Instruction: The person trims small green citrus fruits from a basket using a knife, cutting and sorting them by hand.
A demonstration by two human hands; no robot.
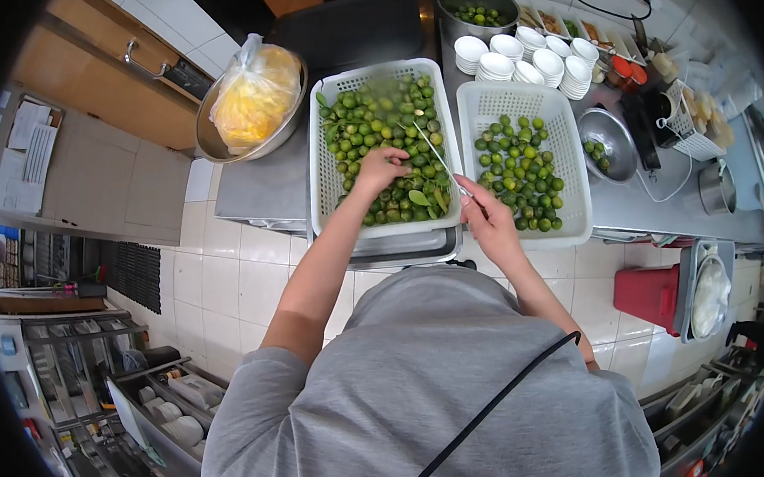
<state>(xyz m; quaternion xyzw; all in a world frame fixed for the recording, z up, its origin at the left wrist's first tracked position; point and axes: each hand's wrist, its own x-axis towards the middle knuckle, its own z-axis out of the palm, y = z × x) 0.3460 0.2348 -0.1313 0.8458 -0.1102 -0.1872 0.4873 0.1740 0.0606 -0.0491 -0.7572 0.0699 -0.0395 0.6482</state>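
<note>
A white perforated basket (315, 168) holds many small green limes (374, 108) with some leaves among them. My left hand (382, 168) reaches into it with curled fingers over the limes; what its fingertips hold is too small to tell. Over the basket's right edge, my right hand (485, 210) grips a thin knife (434, 152), its blade pointing up and left across the limes. To the right stands a second white basket (576, 187), with loose limes (522, 169) and few leaves.
A metal bowl (210, 144) with a bagged yellow item (255, 97) stands at left. Behind on the right are a metal pot (452, 24) of limes, stacked white cups (551, 64) and a steel bowl (616, 128). A red bin (644, 297) stands below right.
</note>
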